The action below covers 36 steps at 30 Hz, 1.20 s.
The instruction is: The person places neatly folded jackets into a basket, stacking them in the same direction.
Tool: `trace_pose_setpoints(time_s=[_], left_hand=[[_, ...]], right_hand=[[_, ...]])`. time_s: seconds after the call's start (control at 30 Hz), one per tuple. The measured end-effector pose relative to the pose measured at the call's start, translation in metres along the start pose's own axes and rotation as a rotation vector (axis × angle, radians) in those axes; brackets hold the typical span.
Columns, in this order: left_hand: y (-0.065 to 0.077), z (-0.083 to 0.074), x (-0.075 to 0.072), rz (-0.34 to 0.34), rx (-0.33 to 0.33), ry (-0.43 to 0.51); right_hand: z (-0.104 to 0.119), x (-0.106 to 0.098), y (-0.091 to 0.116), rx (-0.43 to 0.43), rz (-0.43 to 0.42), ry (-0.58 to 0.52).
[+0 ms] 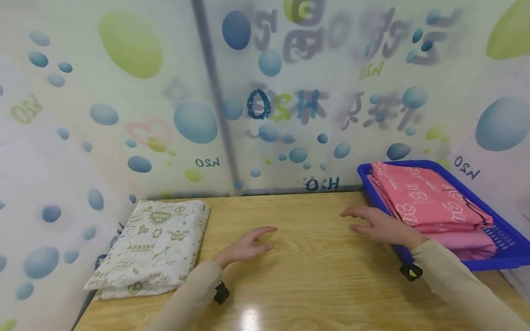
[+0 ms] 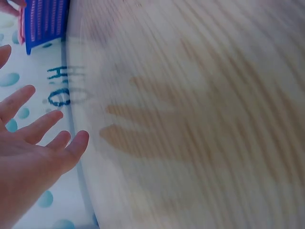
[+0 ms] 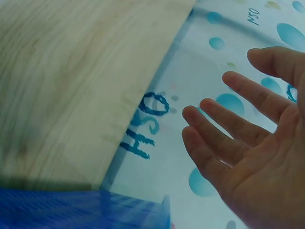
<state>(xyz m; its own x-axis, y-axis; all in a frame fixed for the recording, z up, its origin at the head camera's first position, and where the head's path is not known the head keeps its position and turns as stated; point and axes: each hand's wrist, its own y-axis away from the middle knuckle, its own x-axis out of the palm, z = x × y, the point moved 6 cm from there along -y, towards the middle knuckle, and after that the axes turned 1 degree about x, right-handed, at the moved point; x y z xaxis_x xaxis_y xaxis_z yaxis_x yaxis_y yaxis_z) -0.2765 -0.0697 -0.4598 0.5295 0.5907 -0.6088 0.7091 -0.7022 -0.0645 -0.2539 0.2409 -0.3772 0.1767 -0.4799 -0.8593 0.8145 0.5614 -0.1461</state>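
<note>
Above the middle of the wooden table, my left hand point(image 1: 246, 247) holds nothing, its fingers loosely spread and pointing right. A folded white cloth point(image 1: 157, 246) with green print lies to its left. My right hand point(image 1: 383, 225), also holding nothing, hovers beside the near left wall of a blue plastic basket point(image 1: 507, 250). In that basket a folded coral-pink cloth point(image 1: 432, 195) with white print lies on top of a plainer pink cloth point(image 1: 463, 241). Both wrist views show the fingers apart: left hand point(image 2: 33, 143) and right hand point(image 3: 257, 138) over the table's far edge.
The wooden table point(image 1: 298, 285) runs back to a pale wall covering point(image 1: 269, 151) printed with blue and green drops. This covering also rises along the left and right sides. The basket stands at the table's right end, close to the wall.
</note>
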Motion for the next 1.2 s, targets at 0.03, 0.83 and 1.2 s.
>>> trace_pose_setpoints(time_s=[0.03,0.83,1.2], left_hand=[[0.002,0.0,-0.002,-0.001,-0.001,0.002],[0.08,0.006,-0.087,-0.241,-0.101,-0.25],[0.121,0.016,-0.123,-0.309,-0.17,-0.401]], right_hand=[[0.0,0.002,-0.001,-0.006,0.006,-0.003],[0.001,0.032,-0.006,-0.041,0.007,-0.04],[0.009,0.054,-0.018,-0.029,0.01,-0.252]])
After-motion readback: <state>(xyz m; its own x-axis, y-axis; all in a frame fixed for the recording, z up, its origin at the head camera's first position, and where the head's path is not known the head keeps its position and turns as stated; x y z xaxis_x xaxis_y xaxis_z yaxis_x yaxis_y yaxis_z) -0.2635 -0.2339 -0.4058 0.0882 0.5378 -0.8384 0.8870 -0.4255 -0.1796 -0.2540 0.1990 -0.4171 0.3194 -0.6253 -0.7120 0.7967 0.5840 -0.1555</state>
